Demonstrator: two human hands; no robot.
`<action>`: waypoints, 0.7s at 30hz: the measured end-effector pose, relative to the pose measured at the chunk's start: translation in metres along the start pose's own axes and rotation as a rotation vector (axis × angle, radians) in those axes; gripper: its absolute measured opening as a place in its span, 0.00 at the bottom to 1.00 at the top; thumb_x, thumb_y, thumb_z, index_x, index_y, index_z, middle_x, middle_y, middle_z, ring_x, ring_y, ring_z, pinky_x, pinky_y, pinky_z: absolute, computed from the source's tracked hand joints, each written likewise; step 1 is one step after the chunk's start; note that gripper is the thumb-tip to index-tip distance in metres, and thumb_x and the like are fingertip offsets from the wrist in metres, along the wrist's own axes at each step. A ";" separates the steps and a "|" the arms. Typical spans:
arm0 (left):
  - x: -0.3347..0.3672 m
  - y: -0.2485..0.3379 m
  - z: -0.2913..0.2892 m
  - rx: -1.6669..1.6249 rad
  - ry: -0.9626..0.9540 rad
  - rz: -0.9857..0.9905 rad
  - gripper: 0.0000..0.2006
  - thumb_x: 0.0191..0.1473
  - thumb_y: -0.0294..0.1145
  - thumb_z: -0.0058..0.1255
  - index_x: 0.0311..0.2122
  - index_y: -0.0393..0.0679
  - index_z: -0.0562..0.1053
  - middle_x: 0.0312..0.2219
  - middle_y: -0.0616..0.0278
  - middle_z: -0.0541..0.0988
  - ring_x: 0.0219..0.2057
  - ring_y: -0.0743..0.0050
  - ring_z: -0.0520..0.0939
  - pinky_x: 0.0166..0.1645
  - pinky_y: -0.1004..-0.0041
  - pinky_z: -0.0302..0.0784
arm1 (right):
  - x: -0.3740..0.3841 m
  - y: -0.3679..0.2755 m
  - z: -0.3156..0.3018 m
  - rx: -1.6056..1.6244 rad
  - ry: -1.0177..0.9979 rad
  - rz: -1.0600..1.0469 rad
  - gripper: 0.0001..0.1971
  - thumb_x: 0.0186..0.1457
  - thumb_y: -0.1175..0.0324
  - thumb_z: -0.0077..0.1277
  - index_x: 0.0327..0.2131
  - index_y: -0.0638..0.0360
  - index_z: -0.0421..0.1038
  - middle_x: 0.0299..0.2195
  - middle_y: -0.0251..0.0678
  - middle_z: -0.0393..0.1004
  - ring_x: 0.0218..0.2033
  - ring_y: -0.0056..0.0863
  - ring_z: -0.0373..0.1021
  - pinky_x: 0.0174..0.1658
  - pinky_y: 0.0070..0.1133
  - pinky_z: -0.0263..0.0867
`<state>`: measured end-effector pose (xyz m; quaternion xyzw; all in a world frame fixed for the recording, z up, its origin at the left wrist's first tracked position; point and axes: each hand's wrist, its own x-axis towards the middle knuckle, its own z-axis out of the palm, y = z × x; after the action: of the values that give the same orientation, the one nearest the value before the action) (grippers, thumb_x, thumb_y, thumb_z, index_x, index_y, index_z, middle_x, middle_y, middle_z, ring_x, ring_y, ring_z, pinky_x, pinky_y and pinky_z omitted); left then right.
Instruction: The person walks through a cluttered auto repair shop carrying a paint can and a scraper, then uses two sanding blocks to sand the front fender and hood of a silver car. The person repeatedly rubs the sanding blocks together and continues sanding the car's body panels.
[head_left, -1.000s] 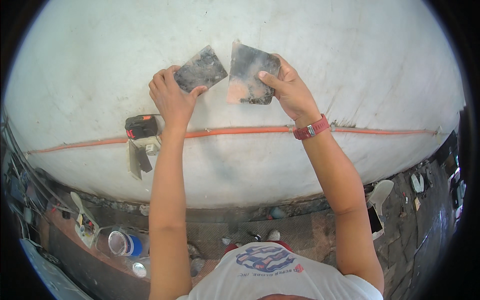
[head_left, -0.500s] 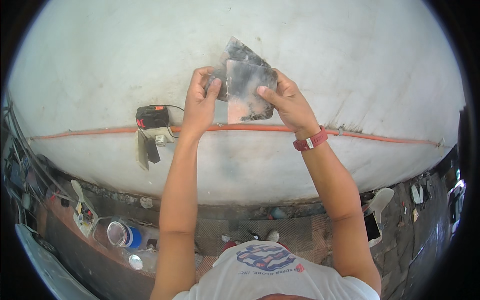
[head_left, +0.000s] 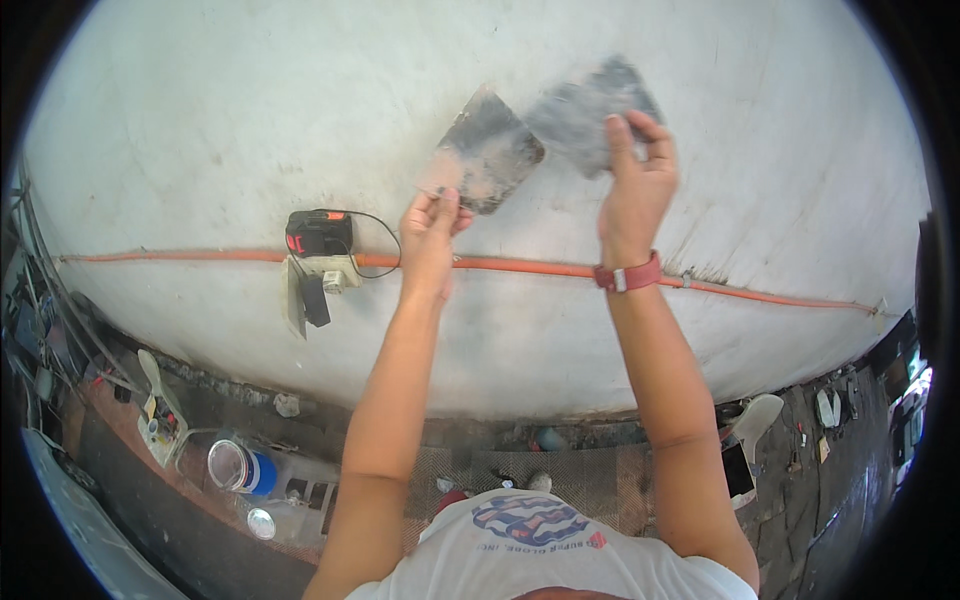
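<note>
My left hand (head_left: 436,226) pinches the lower corner of a thin, flat putty spreader (head_left: 487,150), dark grey and smeared with pinkish-white paste. In my right hand (head_left: 640,165) is a second flat spreader (head_left: 592,115), grey with pale smears and blurred by motion, gripped by its right side between thumb and fingers. Both are raised in front of the white wall (head_left: 300,110), tilted, their nearest edges close together. Whether those edges touch I cannot tell.
An orange conduit (head_left: 530,266) runs across the wall. A black battery pack (head_left: 320,233) with a cable sits on an outlet box (head_left: 333,272) to the left. Below stand a blue-and-white tub (head_left: 242,468) and a white chair (head_left: 160,425); another pale chair (head_left: 757,420) is at the right.
The two spreaders overlapped before and are now drawn apart. My right hand has moved up and right with its spreader; my left hand has shifted right and down to its spreader's lower corner.
</note>
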<state>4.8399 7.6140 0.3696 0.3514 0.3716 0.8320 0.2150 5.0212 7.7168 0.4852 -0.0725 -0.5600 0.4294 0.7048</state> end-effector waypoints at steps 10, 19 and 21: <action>0.054 0.037 -0.004 0.743 0.157 0.325 0.13 0.67 0.36 0.59 0.49 0.39 0.75 0.36 0.61 0.82 0.33 0.74 0.83 0.42 0.71 0.77 | -0.001 0.023 -0.011 -0.400 -0.196 -0.118 0.20 0.62 0.73 0.64 0.53 0.65 0.67 0.43 0.45 0.83 0.43 0.28 0.80 0.47 0.26 0.75; 0.050 0.013 0.008 1.199 0.354 0.731 0.24 0.61 0.33 0.63 0.62 0.46 0.75 0.53 0.55 0.77 0.53 0.56 0.80 0.53 0.59 0.77 | -0.035 0.069 0.014 -0.416 -0.122 -0.108 0.23 0.68 0.70 0.56 0.60 0.61 0.59 0.37 0.48 0.83 0.31 0.32 0.80 0.35 0.29 0.74; 0.063 -0.002 -0.010 1.332 0.314 1.013 0.29 0.61 0.32 0.63 0.67 0.51 0.74 0.58 0.53 0.75 0.59 0.52 0.75 0.58 0.56 0.74 | -0.036 0.067 0.019 -0.432 -0.141 -0.150 0.22 0.69 0.70 0.55 0.60 0.60 0.59 0.36 0.48 0.83 0.30 0.33 0.80 0.34 0.29 0.74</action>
<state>4.7907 7.6497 0.3899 0.4088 0.6071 0.4747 -0.4888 4.9699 7.7267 0.4266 -0.1496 -0.6907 0.2500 0.6618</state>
